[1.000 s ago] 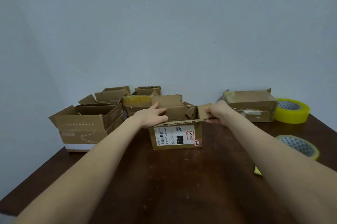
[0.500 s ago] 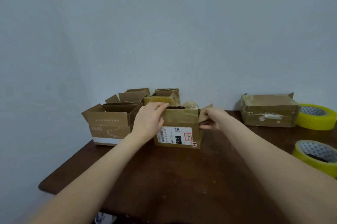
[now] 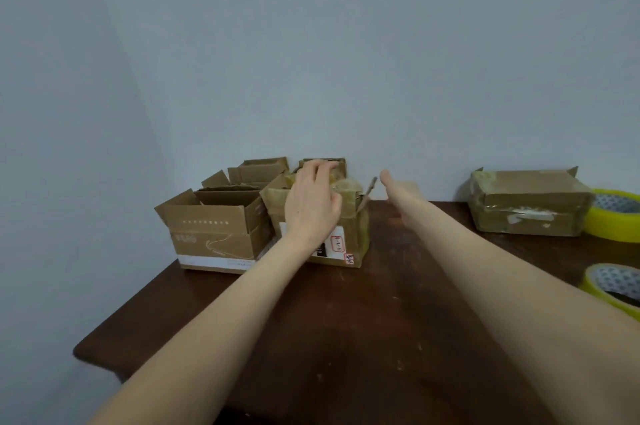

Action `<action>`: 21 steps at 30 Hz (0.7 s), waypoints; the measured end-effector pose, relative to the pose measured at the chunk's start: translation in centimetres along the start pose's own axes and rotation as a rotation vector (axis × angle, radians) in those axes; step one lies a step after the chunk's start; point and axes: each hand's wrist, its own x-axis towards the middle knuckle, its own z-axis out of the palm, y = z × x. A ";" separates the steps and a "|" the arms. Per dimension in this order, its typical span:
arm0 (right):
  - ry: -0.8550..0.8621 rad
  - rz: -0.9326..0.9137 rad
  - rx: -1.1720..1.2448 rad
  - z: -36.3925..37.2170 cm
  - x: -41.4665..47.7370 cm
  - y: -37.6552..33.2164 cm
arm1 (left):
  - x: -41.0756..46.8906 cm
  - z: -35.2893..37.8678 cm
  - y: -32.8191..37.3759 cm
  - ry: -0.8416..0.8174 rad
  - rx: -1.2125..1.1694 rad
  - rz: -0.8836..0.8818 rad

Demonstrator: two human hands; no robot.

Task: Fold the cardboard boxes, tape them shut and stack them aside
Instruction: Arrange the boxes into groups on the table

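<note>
We found the labelled box (image 3: 348, 239) at the far middle of the table (image 3: 346, 338), its white label facing us and its top glossy with old tape. Our left hand (image 3: 313, 203) lay over the top of that box, its fingers (image 3: 323, 168) loosely spread and reaching toward the far edge, curled round nothing that we could see. A small flap (image 3: 370, 190) stood up at the box's right edge. Our right hand (image 3: 403, 187) hung just right of that flap, not touching it; its thumb pointed up, but the fingers were turned away from us and blurred, so we could not tell how they lay.

An open box (image 3: 214, 234) sat touching the labelled one on the left, and more open boxes (image 3: 256, 172) stood behind, against the wall (image 3: 311, 61). Far right lay a taped box (image 3: 526, 206), well apart. Just beside it was a yellow tape roll (image 3: 614, 213), with a second roll (image 3: 613, 286) nearer to us at the right edge.
</note>
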 end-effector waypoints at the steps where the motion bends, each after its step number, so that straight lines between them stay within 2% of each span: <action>1: 0.066 -0.050 -0.075 -1.3 0.1 0.0 | 0.8 0.5 1.3 -0.003 -0.032 0.007; 5: 0.264 -0.184 -0.380 -8.2 1.1 0.8 | 3.3 4.8 7.9 -0.135 -0.197 -0.020; 9: 0.492 -0.086 -0.498 -15.5 2.6 2.7 | 4.7 10.8 14.5 -0.448 -0.378 -0.164; 12: 0.599 -0.042 -0.571 -19.7 4.5 4.1 | 5.6 15.0 17.8 -0.601 -0.501 -0.275; 15: 0.656 -0.048 -0.588 -22.5 6.9 5.1 | 6.8 18.1 19.8 -0.667 -0.595 -0.368; 21: 0.641 0.034 -0.600 -24.6 9.7 5.4 | 8.0 21.4 20.4 -0.735 -0.745 -0.541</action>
